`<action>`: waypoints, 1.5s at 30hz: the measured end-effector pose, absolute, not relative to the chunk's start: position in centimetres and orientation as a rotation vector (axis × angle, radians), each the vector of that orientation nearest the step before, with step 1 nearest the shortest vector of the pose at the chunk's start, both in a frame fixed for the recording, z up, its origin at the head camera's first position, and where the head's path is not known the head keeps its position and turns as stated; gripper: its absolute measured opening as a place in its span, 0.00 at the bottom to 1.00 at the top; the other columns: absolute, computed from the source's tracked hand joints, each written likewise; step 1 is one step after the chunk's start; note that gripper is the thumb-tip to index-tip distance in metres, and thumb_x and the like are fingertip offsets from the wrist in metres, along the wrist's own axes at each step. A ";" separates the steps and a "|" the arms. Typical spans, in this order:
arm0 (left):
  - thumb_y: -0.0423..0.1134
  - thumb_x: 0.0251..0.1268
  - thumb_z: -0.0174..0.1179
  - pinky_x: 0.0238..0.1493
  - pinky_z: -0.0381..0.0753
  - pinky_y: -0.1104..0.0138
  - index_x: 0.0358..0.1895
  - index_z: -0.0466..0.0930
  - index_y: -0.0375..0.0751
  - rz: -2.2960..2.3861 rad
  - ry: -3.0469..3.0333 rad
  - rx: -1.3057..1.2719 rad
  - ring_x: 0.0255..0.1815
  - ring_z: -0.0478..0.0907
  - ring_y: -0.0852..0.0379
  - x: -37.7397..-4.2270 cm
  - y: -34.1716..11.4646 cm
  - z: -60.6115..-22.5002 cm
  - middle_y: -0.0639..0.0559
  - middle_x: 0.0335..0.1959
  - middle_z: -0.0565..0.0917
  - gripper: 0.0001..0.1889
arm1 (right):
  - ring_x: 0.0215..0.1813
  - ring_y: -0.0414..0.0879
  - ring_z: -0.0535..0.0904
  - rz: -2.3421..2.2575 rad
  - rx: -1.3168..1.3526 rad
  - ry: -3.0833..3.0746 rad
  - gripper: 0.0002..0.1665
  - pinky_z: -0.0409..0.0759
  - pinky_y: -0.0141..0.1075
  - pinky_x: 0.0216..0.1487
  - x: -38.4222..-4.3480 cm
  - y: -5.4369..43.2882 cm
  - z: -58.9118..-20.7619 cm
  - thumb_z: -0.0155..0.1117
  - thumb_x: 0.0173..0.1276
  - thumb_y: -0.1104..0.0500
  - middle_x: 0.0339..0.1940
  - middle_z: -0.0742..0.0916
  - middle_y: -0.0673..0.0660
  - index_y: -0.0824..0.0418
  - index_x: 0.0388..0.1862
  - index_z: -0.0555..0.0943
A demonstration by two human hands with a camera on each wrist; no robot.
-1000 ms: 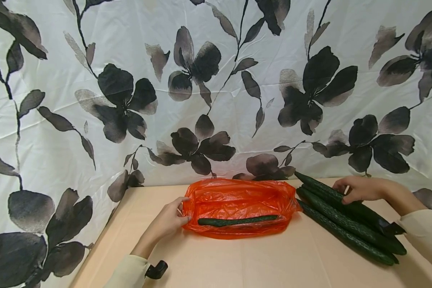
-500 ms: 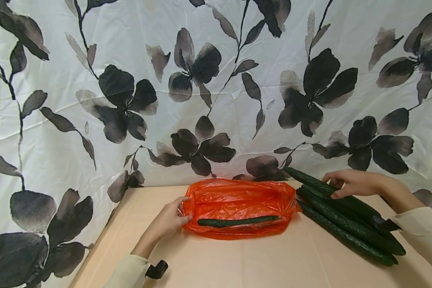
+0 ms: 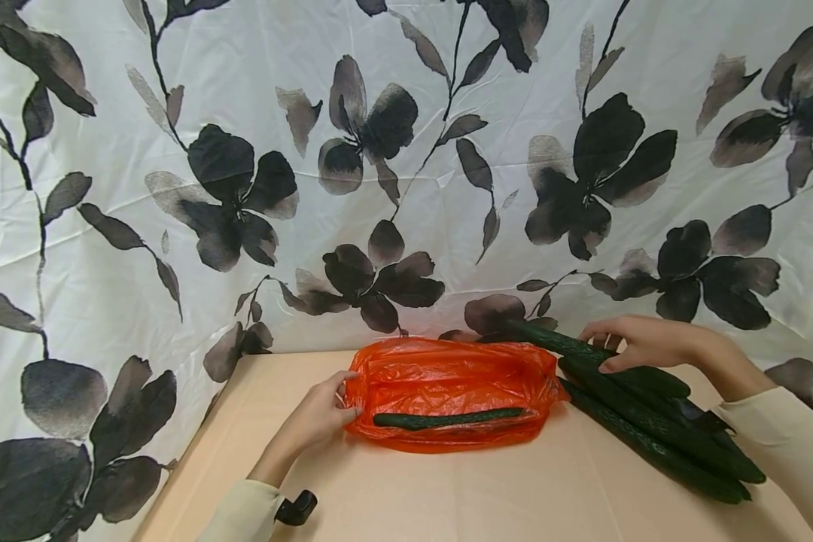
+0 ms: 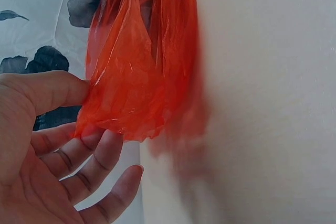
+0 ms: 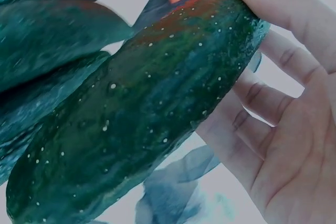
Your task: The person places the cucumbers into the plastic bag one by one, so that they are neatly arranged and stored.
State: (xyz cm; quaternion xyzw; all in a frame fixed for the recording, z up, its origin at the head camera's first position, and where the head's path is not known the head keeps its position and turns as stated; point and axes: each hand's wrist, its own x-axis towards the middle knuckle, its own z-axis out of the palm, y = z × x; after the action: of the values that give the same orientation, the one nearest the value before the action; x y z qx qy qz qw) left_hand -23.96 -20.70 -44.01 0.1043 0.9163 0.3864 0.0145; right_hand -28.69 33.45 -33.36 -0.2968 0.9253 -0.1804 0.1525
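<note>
One cucumber (image 5: 131, 108) is held by the right hand (image 3: 671, 346) near its middle, with the thumb on one side and the fingers bent round the other. It slants at the far right of the table (image 3: 515, 497), its far tip reaching behind the red plastic bag's (image 3: 461, 376) right part. The left hand (image 3: 318, 414) pinches the bag's left end lightly between thumb and fingers, with the little finger free.

The step in hand looks like drawing this cucumber clear of the rest. A mid-length hold should balance it; keep it level and raise both ends, so that the near end does not drag. The left hand would do best to steady the bag without tugging, as thin film may stretch or tear.

A second cucumber (image 3: 440, 420) lies lengthwise in the bag, towards its near side. Several loose cucumbers (image 3: 657, 421) lie overlapped on the near side of the right hand, far ends close to the bag's right end, so a low path could knock them; their count is hidden. A floral cloth (image 3: 447, 188) limits room behind. I cannot tell where the bag's mouth lies.
</note>
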 end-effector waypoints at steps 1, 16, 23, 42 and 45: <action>0.31 0.57 0.71 0.30 0.77 0.66 0.67 0.74 0.38 1.202 2.852 0.321 0.30 0.75 0.56 -24.0 -20.7 -44.0 0.48 0.35 0.77 0.32 | 0.51 0.45 0.80 -0.512 -0.865 2.655 0.31 0.82 0.48 0.49 -28.6 33.1 -33.3 0.73 0.65 0.48 0.56 0.84 0.53 0.56 0.64 0.77; 0.31 0.58 0.71 0.29 0.77 0.66 0.68 0.74 0.39 1.206 2.833 0.327 0.31 0.75 0.55 -23.9 -20.9 -43.6 0.47 0.35 0.77 0.32 | 0.50 0.45 0.79 -0.511 -0.964 2.635 0.30 0.82 0.39 0.49 -28.8 28.3 -32.3 0.74 0.64 0.50 0.51 0.84 0.48 0.54 0.64 0.79; 0.31 0.57 0.71 0.31 0.78 0.65 0.67 0.74 0.39 1.203 2.834 0.310 0.31 0.75 0.55 -24.0 -20.9 -43.6 0.48 0.35 0.77 0.32 | 0.51 0.44 0.78 -0.498 -1.003 2.635 0.31 0.83 0.35 0.48 -28.7 25.9 -31.8 0.74 0.64 0.50 0.52 0.84 0.47 0.53 0.65 0.79; 0.31 0.58 0.71 0.28 0.76 0.65 0.67 0.74 0.39 1.216 2.813 0.316 0.30 0.75 0.54 -23.4 -21.3 -43.5 0.47 0.35 0.76 0.32 | 0.52 0.43 0.80 -0.410 -1.201 2.649 0.26 0.80 0.48 0.57 -28.8 20.2 -32.5 0.70 0.65 0.54 0.54 0.84 0.45 0.50 0.62 0.80; 0.31 0.57 0.71 0.28 0.77 0.65 0.67 0.74 0.39 1.220 2.808 0.319 0.30 0.75 0.55 -23.3 -21.3 -43.5 0.47 0.35 0.76 0.32 | 0.48 0.41 0.78 -0.401 -1.216 2.661 0.26 0.79 0.45 0.54 -28.9 19.7 -32.8 0.70 0.64 0.54 0.50 0.84 0.43 0.48 0.62 0.80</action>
State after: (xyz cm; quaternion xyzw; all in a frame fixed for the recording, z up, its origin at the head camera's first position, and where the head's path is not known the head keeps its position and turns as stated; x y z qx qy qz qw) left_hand -23.31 -21.33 -43.54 0.1037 0.9118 0.3960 0.0316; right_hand -28.86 19.70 -32.80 -0.4101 0.8970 -0.1351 0.0942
